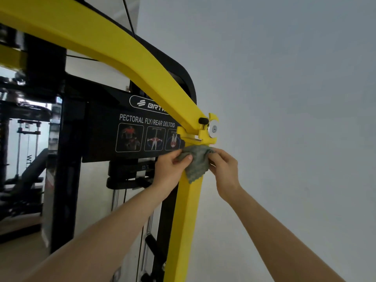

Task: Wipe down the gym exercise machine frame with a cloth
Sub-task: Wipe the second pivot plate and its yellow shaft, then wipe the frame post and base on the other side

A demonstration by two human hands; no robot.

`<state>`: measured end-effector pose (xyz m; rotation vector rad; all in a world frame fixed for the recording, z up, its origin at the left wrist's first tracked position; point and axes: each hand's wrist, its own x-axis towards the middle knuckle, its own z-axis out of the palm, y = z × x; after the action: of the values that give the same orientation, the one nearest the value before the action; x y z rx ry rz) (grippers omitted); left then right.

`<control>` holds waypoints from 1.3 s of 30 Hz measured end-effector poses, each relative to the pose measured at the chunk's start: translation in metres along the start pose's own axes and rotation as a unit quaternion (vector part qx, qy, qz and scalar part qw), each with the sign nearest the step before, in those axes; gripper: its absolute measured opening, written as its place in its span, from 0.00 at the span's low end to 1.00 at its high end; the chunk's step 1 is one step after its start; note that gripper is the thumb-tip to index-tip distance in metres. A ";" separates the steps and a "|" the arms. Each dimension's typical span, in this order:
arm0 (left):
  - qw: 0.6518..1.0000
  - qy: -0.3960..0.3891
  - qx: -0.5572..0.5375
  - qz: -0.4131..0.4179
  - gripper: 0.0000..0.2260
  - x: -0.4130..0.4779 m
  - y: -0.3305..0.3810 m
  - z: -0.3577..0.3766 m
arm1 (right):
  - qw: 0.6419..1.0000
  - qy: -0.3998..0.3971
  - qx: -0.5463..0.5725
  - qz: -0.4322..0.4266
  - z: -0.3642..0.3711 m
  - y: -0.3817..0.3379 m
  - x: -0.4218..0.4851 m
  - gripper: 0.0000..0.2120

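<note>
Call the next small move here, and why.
Probably slide the grey cloth down the yellow upright. The left hand and right hand pinch it across the post just under the pivot bracket, and the upright's length runs on below.
</note>
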<state>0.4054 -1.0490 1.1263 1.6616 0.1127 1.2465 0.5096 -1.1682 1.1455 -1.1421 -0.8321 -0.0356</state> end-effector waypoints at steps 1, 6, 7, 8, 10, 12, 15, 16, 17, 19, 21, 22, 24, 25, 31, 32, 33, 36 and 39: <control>1.000 -0.014 -0.002 0.004 0.11 -0.001 -0.005 -0.003 | 1.000 -0.015 0.007 0.001 -0.003 0.003 -0.002 0.08; 0.997 -0.081 0.020 0.009 0.12 -0.012 -0.020 -0.016 | 0.998 -0.033 -0.047 -0.025 -0.010 0.019 -0.014 0.07; 0.996 -0.088 0.032 0.005 0.13 -0.016 -0.022 -0.018 | 0.998 -0.036 -0.056 -0.021 -0.010 0.023 -0.019 0.08; 0.995 -0.093 0.042 0.005 0.13 -0.020 -0.026 -0.020 | 0.997 -0.039 -0.062 -0.016 -0.012 0.027 -0.023 0.09; 0.992 -0.105 0.062 0.009 0.14 -0.029 -0.037 -0.023 | 0.996 -0.042 -0.078 -0.011 -0.016 0.039 -0.032 0.10; 0.990 -0.119 0.077 0.007 0.14 -0.037 -0.050 -0.028 | 0.994 -0.046 -0.096 -0.003 -0.020 0.051 -0.043 0.11; 0.984 -0.144 0.104 -0.003 0.14 -0.052 -0.074 -0.034 | 0.992 -0.053 -0.111 0.014 -0.023 0.073 -0.065 0.11; 0.982 -0.148 0.113 -0.010 0.14 -0.057 -0.082 -0.036 | 0.992 -0.053 -0.114 0.022 -0.024 0.082 -0.072 0.10; 0.981 -0.151 0.121 -0.016 0.15 -0.063 -0.088 -0.037 | 0.991 -0.052 -0.120 0.028 -0.026 0.090 -0.080 0.09; 0.979 -0.157 0.129 -0.024 0.15 -0.075 -0.104 -0.038 | 0.988 -0.049 -0.144 0.031 -0.029 0.107 -0.095 0.09; 0.977 -0.167 0.130 -0.039 0.14 -0.088 -0.121 -0.040 | 0.983 -0.038 -0.177 0.034 -0.030 0.125 -0.109 0.09; 0.975 -0.172 0.131 -0.050 0.15 -0.095 -0.129 -0.040 | 0.980 -0.033 -0.191 0.038 -0.031 0.133 -0.118 0.09; 0.973 -0.176 0.134 -0.070 0.15 -0.113 -0.146 -0.041 | 0.975 -0.023 -0.213 0.059 -0.033 0.152 -0.135 0.09; 0.972 -0.177 0.132 -0.078 0.14 -0.122 -0.154 -0.042 | 0.971 -0.019 -0.225 0.072 -0.035 0.162 -0.144 0.09; 0.960 -0.195 0.148 -0.135 0.12 -0.172 -0.202 -0.044 | 0.940 -0.030 -0.315 0.127 -0.044 0.214 -0.195 0.05; 0.957 -0.193 0.161 -0.142 0.12 -0.179 -0.209 -0.043 | 0.934 -0.032 -0.330 0.135 -0.045 0.220 -0.201 0.06; 0.955 -0.189 0.172 -0.148 0.13 -0.185 -0.215 -0.043 | 0.928 -0.033 -0.343 0.143 -0.046 0.225 -0.207 0.07; 0.954 -0.172 0.190 -0.157 0.16 -0.202 -0.223 -0.040 | 0.912 -0.025 -0.379 0.157 -0.047 0.236 -0.223 0.06; 0.959 -0.146 0.187 -0.156 0.17 -0.216 -0.227 -0.036 | 0.903 0.008 -0.402 0.153 -0.044 0.239 -0.234 0.08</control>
<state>0.3825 -1.0427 0.8124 2.0402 0.4342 0.7617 0.4709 -1.1848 0.8101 -2.0431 -0.6142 -0.1373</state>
